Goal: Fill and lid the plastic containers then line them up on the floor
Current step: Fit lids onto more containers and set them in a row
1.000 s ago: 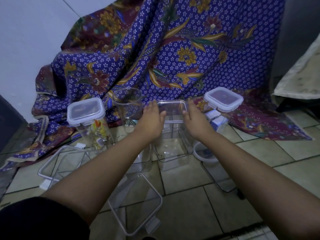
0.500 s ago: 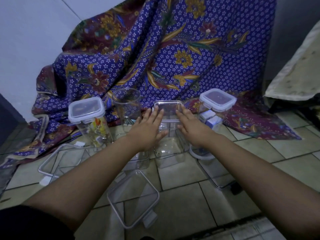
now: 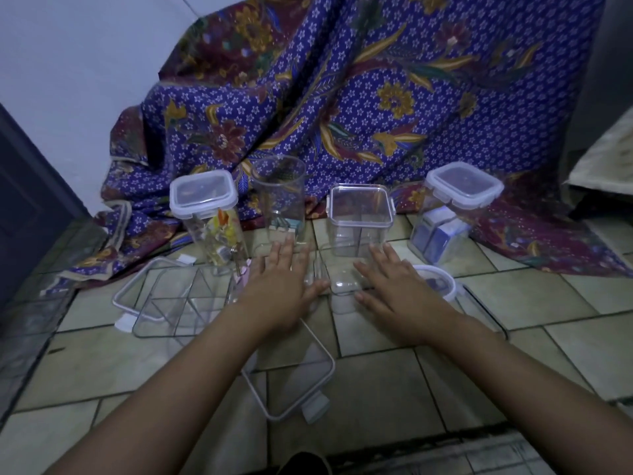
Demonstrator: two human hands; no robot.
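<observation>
On the tiled floor (image 3: 513, 303), a loose lid (image 3: 294, 378) is seen nearest. Beyond it, the left hand (image 3: 281, 284) and right hand (image 3: 399, 291) are held flat, fingers spread, nothing grasped. Past them, a clear square container (image 3: 359, 217) is stood between the left lidded container (image 3: 205, 207) and the right lidded container (image 3: 459, 197), before patterned cloth (image 3: 411, 97).

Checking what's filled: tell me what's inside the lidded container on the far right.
Small blue-and-white boxes show through the clear wall of the lidded container. Anything behind them is hidden.
</observation>
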